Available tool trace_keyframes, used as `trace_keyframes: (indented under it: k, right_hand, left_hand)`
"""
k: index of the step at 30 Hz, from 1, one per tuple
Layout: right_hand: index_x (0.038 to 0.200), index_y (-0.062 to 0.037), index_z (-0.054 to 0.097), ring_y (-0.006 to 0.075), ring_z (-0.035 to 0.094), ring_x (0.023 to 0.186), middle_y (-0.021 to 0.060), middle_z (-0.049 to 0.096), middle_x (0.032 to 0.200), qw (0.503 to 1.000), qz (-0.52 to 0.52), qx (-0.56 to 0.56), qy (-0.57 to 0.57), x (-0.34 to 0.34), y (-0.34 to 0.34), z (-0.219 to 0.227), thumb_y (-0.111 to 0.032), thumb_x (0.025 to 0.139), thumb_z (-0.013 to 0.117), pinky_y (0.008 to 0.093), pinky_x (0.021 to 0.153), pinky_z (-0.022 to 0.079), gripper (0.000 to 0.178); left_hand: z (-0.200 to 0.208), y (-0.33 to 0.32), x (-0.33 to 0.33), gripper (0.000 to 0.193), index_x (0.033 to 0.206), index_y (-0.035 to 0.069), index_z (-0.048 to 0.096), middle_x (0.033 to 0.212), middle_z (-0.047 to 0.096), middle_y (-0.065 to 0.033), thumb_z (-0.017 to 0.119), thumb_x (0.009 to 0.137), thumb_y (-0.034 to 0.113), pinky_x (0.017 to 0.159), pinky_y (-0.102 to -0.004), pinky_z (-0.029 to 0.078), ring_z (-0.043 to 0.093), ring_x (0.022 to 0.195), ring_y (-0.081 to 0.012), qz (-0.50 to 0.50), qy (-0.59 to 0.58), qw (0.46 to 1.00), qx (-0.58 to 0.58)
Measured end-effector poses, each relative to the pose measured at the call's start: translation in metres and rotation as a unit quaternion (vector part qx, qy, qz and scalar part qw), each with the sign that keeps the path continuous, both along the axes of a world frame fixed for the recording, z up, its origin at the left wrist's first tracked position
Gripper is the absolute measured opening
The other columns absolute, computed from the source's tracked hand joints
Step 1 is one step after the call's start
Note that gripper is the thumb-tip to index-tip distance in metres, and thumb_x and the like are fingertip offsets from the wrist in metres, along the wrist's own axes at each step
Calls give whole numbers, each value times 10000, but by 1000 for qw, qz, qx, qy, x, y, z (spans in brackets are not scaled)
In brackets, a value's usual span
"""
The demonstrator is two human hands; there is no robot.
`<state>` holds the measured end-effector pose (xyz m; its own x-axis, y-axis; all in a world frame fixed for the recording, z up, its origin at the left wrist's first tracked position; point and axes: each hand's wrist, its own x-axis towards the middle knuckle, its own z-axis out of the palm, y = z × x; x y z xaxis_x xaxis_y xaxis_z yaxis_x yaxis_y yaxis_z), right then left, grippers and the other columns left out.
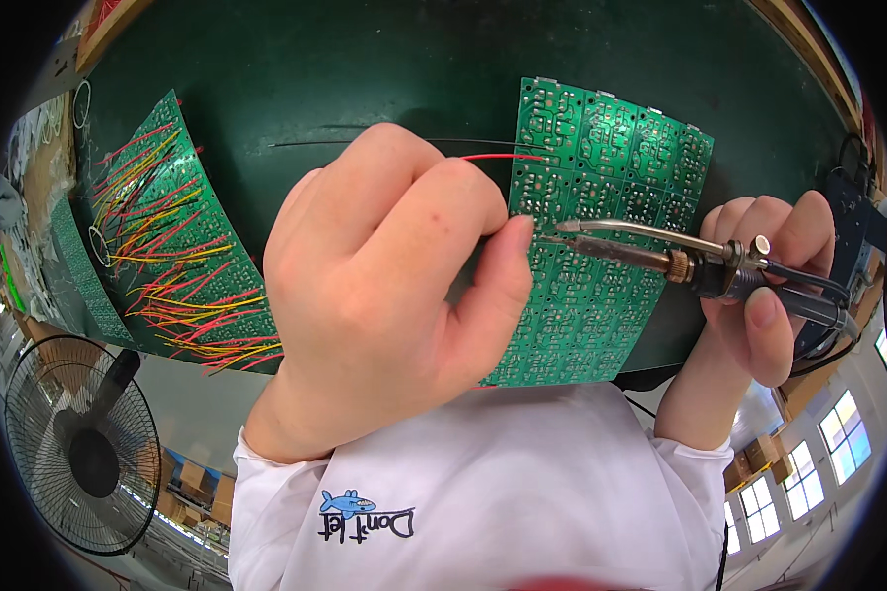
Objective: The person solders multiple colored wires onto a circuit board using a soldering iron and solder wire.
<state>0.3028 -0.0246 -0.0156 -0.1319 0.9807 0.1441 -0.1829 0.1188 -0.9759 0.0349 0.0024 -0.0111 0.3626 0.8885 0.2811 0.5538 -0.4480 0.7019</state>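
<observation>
In my right hand [774,256] is a soldering iron [650,258] with a thin metal solder-feed tube [631,229] clamped alongside it. Its tip points left, over the middle of a green circuit board panel [591,325], close to my left fingertips. My left hand [394,256] is closed in a pinch at the panel's left edge; whatever lies between thumb and forefinger is hidden. Just above those fingers, a red wire [503,157] and a black wire [310,144] run leftward from the panel, the red one partly behind my knuckles.
Left of my hand lies another green panel [192,212] with many red, yellow and black wires. A further panel [89,276] is beyond it. The dark green table [443,59] has a wooden edge. A black fan [94,458] stands lower left; a dark device with cables [848,217] is far right.
</observation>
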Motion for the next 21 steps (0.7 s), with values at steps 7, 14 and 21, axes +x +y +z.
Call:
trace_keyframes:
  k: [7,14,21]
  right_hand:
    - [880,-108,380,93,412,565,42,492,713,1000,1,9,-17,0,0,3,-155,802,713,242,515,337,345]
    - [888,-109,379,93,412,566,50,498,714,1000,-12,13,-23,-1,-1,3,-145,798,701,240,514,338,337]
    - [892,-111,379,96,412,569,46,491,720,1000,8,16,-20,0,1,-1,-165,796,707,243,517,338,346]
  left_hand:
    - [1,0,1,136,737,28,600,716,556,-65,735,740,15,533,-301,403,518,627,-200,-6,-1,1000,3]
    - [0,1,1,139,740,28,603,721,559,-69,741,728,7,532,-299,405,521,629,-199,-11,-5,1000,1]
    - [-1,0,-1,137,746,25,611,726,557,-69,742,719,-4,534,-295,407,523,627,-198,-5,1,1000,0]
